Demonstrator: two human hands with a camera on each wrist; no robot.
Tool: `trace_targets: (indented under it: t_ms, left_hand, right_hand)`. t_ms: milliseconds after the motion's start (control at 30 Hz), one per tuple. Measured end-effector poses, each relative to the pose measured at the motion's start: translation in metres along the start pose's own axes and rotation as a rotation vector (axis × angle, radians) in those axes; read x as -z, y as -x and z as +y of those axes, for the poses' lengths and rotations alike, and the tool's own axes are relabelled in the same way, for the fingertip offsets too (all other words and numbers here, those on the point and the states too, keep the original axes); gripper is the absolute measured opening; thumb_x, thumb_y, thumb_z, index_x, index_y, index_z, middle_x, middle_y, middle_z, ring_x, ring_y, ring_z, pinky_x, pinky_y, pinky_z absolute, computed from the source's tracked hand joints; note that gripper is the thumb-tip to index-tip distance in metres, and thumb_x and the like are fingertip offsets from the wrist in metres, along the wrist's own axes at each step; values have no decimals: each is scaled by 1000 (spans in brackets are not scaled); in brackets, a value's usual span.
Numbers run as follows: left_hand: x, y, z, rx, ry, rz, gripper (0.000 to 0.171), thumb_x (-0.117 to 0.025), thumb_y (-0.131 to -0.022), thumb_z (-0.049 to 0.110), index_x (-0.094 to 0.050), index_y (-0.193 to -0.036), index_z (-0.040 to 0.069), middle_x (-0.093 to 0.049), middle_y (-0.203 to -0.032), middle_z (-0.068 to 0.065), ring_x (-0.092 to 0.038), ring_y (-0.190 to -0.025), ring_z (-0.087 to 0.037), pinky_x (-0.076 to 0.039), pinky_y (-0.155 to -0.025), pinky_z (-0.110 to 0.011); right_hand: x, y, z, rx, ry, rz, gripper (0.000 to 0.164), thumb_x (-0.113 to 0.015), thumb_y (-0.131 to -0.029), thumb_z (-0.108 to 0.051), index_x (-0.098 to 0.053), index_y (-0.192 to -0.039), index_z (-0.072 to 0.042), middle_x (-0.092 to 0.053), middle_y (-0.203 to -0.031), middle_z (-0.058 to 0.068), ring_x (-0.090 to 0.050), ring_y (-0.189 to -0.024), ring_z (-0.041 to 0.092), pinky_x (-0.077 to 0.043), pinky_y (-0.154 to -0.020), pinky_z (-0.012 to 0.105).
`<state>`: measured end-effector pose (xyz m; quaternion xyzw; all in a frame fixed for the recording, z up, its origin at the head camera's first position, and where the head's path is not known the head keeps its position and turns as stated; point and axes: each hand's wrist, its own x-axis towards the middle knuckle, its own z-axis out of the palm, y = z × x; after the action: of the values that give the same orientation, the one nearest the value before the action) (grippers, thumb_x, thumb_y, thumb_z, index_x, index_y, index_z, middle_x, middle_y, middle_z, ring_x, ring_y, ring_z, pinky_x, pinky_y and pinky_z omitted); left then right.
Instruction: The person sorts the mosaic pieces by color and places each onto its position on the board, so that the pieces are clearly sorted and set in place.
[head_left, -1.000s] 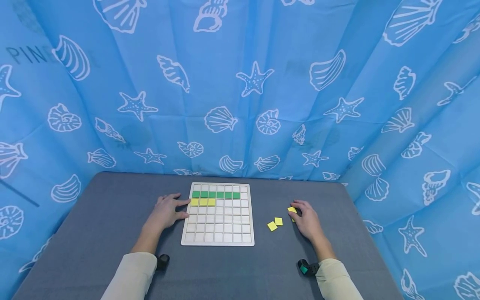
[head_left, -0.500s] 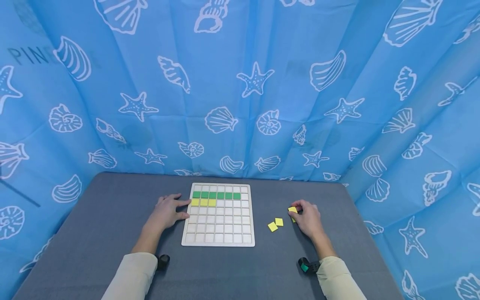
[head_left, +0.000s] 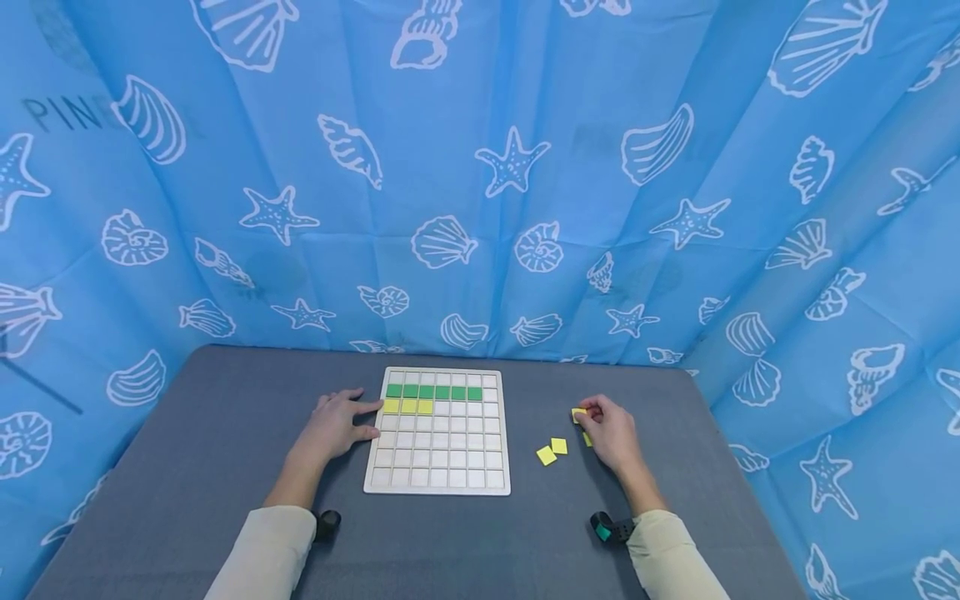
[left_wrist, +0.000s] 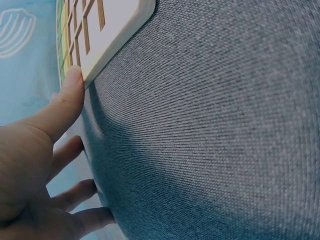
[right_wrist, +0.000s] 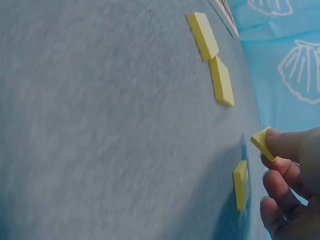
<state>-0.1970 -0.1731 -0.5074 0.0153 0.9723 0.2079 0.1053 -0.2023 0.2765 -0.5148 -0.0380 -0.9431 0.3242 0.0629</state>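
Note:
My right hand (head_left: 612, 432) pinches a yellow square tile (right_wrist: 260, 142) between thumb and fingertips, lifted over the table. Just below that hand lies another yellow tile (right_wrist: 241, 185), partly hidden by the fingers in the head view. A white grid board (head_left: 437, 490) sits left of centre, with a row of several green tiles (head_left: 426, 392) near its top. Three yellow tiles (head_left: 408, 407) fill the left cells of the row beneath. My left hand (head_left: 335, 423) rests beside the board, fingers spread, thumb tip and index fingertip at its left edge.
Two more yellow tiles (head_left: 552, 451) lie corner to corner on the grey table (head_left: 450, 550), between the board and my right hand. Behind the table hangs a blue curtain (head_left: 480, 292) printed with white shells and starfish.
My right hand has lifted a yellow tile and shifted slightly left and up, so the tile beneath shows separately. The left hand and the board stay in place.

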Motion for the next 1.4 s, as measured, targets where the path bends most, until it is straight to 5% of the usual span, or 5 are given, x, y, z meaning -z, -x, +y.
trace_targets:
  t_ms: [400, 933, 1400]
  left_hand:
    - [-1, -1, 0, 0, 4, 4, 60, -79, -89, 32, -59, -145, 24, -39, -162, -20, -31, -145, -55, -32, -115, -71]
    - [1, 1, 2, 6, 3, -2, 59, -78, -90, 33, -59, -145, 25, -38, -162, -20, -32, -145, -54, -32, -115, -70]
    - [1, 0, 0, 1, 9, -6, 60, -78, -90, 33, -58, -146, 25, -39, -162, -20, -32, -145, -55, -32, -115, -71]
  right_hand:
    - [-13, -4, -21, 20, -41, 28, 14, -72, -97, -15, -71, -108, -7, -72, -97, 10, -65, -87, 21, -51, -72, 28]
    - [-32, -8, -54, 32, -123, -8, 15, -73, -96, -16, -72, -109, -8, -73, -102, 10, -68, -94, 23, -58, -84, 41]
    - [-53, -9, -79, 73, -157, -35, 12, -72, -96, -15, -74, -107, -11, -73, -99, 6, -66, -91, 20, -56, -79, 35]
